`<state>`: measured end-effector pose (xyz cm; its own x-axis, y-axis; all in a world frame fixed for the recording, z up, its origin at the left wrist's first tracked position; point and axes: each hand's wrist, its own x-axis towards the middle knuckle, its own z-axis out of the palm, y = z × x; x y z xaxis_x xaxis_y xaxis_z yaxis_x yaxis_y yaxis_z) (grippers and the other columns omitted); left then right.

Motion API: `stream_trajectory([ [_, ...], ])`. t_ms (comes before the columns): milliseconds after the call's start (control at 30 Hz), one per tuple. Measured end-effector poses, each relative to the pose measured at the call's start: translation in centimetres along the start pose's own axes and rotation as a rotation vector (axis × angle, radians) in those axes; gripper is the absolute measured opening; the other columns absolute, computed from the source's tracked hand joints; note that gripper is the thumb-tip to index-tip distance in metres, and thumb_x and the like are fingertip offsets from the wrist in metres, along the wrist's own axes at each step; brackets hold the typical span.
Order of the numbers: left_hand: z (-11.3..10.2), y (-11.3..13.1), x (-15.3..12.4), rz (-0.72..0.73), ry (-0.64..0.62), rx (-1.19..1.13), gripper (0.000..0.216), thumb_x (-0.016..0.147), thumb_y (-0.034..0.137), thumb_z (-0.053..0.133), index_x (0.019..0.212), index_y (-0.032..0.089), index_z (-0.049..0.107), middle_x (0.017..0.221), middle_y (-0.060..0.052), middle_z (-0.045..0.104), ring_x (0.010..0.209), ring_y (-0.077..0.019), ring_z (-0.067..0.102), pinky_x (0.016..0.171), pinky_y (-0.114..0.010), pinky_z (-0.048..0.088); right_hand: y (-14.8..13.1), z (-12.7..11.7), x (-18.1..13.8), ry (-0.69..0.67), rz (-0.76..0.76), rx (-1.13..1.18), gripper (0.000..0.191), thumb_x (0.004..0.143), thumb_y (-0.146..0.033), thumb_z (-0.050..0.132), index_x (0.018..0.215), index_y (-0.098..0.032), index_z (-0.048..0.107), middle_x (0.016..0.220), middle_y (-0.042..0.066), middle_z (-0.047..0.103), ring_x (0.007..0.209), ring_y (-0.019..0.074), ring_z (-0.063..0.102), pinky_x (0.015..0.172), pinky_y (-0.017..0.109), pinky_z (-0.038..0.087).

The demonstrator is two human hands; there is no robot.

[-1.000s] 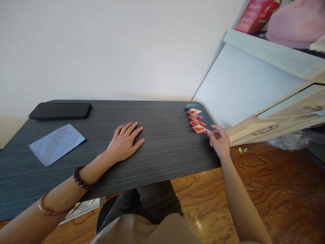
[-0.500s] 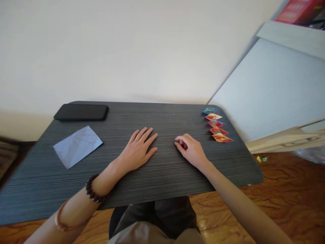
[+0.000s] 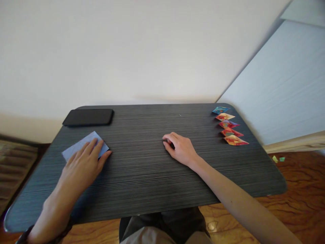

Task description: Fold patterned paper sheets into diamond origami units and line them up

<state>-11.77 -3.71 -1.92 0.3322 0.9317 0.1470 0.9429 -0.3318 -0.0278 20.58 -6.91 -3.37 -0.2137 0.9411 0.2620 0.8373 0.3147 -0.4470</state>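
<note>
My left hand [image 3: 82, 164] lies flat, fingers stretched out, on a pale blue creased paper sheet [image 3: 76, 146] at the left of the dark table [image 3: 152, 176]. My right hand [image 3: 179, 148] rests near the middle of the table with its fingers curled under; nothing shows inside them. A row of several small colourful folded paper pieces [image 3: 230, 130] lies along the far right edge, apart from both hands.
A black phone [image 3: 88, 117] lies at the far left edge by the white wall. A pale grey cabinet side [image 3: 284, 88] stands to the right. Two tiny paper scraps [image 3: 278, 158] lie on the wooden floor.
My left hand slid from the table's middle leftward onto the blue sheet. My right hand left the folded pieces at the right edge and came to the middle, fingers curled.
</note>
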Motion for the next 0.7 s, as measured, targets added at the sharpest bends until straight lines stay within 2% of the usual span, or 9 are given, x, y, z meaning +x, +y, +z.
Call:
stream_trajectory([
  [100,-0.4,-0.4,-0.4,-0.034,-0.041,0.041,0.041,0.093,0.033,0.037,0.129,0.017,0.049,0.136,-0.013,0.05,0.118,-0.0349,0.051,0.09,-0.048,0.045,0.1,0.0,0.0,-0.008,0.017,0.047,0.017,0.09,-0.024,0.047,0.104,-0.021,0.057,0.085,0.0,0.061,0.073,0.0116,0.057,0.066,0.023,0.04],
  [167,-1.1,0.4,-0.4,-0.147,-0.065,0.069,0.037,0.092,0.033,0.04,0.124,0.022,0.054,0.123,-0.009,0.062,0.098,-0.0317,0.064,0.072,-0.041,0.049,0.1,-0.1,0.0,-0.019,0.022,0.066,0.017,0.09,-0.024,0.047,0.104,-0.021,0.057,0.083,0.0,0.06,0.071,0.0113,0.056,0.066,0.024,0.04],
  [233,-1.8,1.2,-0.1,-0.23,-0.091,0.124,0.033,0.091,0.037,0.042,0.117,0.027,0.06,0.104,-0.007,0.071,0.078,-0.0301,0.067,0.06,-0.036,0.045,0.2,-0.2,0.0,-0.027,0.021,0.067,0.017,0.09,-0.025,0.047,0.103,-0.022,0.058,0.08,-0.001,0.06,0.07,0.0117,0.056,0.065,0.024,0.04],
  [300,-2.2,1.6,0.1,-0.274,-0.028,0.14,0.03,0.09,0.039,0.044,0.108,0.027,0.065,0.087,-0.006,0.073,0.072,-0.0273,0.067,0.056,-0.031,0.04,0.3,-0.1,0.0,-0.044,0.016,0.076,0.017,0.089,-0.025,0.048,0.103,-0.022,0.058,0.08,-0.001,0.06,0.071,0.0122,0.056,0.065,0.024,0.04],
  [400,-2.5,1.4,0.2,-0.257,0.039,0.124,0.025,0.087,0.041,0.051,0.101,0.028,0.068,0.076,-0.004,0.073,0.065,-0.0231,0.066,0.053,-0.027,0.035,0.3,0.0,0.1,-0.051,0.014,0.063,0.017,0.089,-0.025,0.047,0.102,-0.022,0.059,0.083,0.0,0.061,0.075,0.0132,0.058,0.067,0.025,0.041],
  [500,-2.7,1.7,0.0,-0.13,0.24,0.02,0.018,0.085,0.036,0.057,0.095,0.027,0.069,0.083,-0.002,0.074,0.069,-0.0196,0.068,0.057,-0.026,0.041,0.0,0.0,0.1,-0.06,0.011,0.033,0.018,0.09,-0.025,0.045,0.101,-0.022,0.059,0.088,0.0,0.062,0.078,0.0136,0.059,0.067,0.025,0.041],
  [567,-3.0,2.5,0.1,0.032,0.432,-0.136,0.013,0.084,0.027,0.061,0.094,0.024,0.068,0.093,-0.001,0.074,0.081,-0.017,0.069,0.069,-0.024,0.047,-0.1,0.0,0.2,-0.071,0.016,0.027,0.019,0.091,-0.028,0.044,0.101,-0.023,0.06,0.09,0.0,0.063,0.079,0.0139,0.059,0.067,0.026,0.041],
  [633,-3.3,4.0,0.4,0.189,0.5,-0.268,0.016,0.081,0.019,0.064,0.095,0.024,0.067,0.097,0.0,0.073,0.089,-0.0156,0.068,0.082,-0.025,0.048,-0.1,-0.2,0.4,-0.086,0.042,0.048,0.02,0.092,-0.032,0.044,0.101,-0.023,0.06,0.087,-0.001,0.064,0.077,0.0139,0.059,0.066,0.026,0.041],
  [700,-3.4,5.7,1.2,0.328,0.46,-0.38,0.02,0.08,0.013,0.063,0.097,0.023,0.067,0.101,0.0,0.072,0.095,-0.0159,0.066,0.087,-0.027,0.049,-0.1,-0.3,0.8,-0.076,0.079,0.097,0.024,0.092,-0.035,0.044,0.109,-0.023,0.057,0.088,-0.001,0.065,0.073,0.0129,0.058,0.066,0.027,0.041],
])
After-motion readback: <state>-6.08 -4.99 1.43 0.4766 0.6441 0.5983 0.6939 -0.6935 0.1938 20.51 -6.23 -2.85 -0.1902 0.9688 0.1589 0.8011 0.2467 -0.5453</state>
